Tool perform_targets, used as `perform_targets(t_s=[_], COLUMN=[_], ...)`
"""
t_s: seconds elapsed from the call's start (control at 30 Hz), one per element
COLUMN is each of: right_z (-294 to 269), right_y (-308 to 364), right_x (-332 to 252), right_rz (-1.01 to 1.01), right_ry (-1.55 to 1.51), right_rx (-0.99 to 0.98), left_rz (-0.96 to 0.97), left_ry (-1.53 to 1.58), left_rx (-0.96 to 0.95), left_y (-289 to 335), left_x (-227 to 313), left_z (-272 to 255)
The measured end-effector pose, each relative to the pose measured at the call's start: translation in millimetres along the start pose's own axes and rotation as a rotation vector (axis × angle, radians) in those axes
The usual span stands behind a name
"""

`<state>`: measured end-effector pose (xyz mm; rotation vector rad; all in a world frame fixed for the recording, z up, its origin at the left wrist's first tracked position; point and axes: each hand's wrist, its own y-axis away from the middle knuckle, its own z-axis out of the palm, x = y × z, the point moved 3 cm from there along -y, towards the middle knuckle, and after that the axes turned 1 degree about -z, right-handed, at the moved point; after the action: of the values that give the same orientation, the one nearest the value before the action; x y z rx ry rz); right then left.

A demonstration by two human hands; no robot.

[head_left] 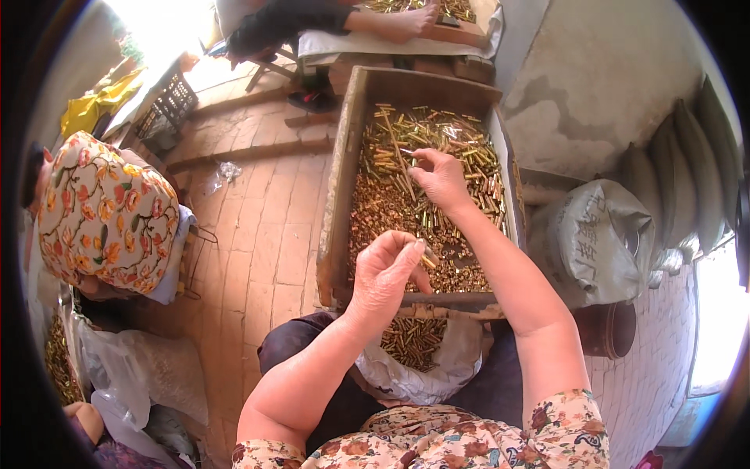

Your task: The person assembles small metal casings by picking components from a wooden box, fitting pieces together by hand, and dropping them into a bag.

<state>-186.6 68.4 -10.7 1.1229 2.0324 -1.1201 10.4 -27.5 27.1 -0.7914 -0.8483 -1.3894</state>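
Note:
My left hand (381,275) is closed at the near part of a wooden tray (334,195), with a small gold-coloured metal sleeve (429,259) between thumb and fingers. Farther in, over the heaped metal sleeves (480,160), my right hand (442,180) pinches something small and pale at its fingertips, too small to name. A thin stick (397,152) lies on the heap beside those fingertips. Small copper-coloured rings or nuts (376,207) fill the tray's left and near parts. Between my knees, below the tray, sits a white sack (461,352) holding more gold-coloured metal pieces (412,341).
A person in a flowered top (105,215) sits at the left. Across the tray, another person's bare foot (398,23) rests by a second tray. Stuffed sacks (594,242) stand at the right, near a brown bucket (613,330). A dark plastic crate (166,105) is far left.

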Motion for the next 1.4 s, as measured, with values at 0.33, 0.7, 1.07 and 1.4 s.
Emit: perform_targets(t_s=[0.33,0.7,1.07,1.4], right_z=[25,-68,-129,-119], right_y=[-18,76,165,165], right_x=[8,-52,-58,-59], right_rz=[0.06,0.45,0.302,0.273], right_ry=[0.297,-0.644,-0.485,-0.454], right_rx=[-0.1,-0.118,-0.13,-0.168], left_rz=[-0.077,0.079,0.171,0.148], left_ry=[0.012,0.145,0.236,0.225], left_rx=[-0.001,0.098,0.166,0.101], left_y=[-1,-10,-20,-26], left_x=[6,13,15,10], left_z=[-2,-20,-34,-23])
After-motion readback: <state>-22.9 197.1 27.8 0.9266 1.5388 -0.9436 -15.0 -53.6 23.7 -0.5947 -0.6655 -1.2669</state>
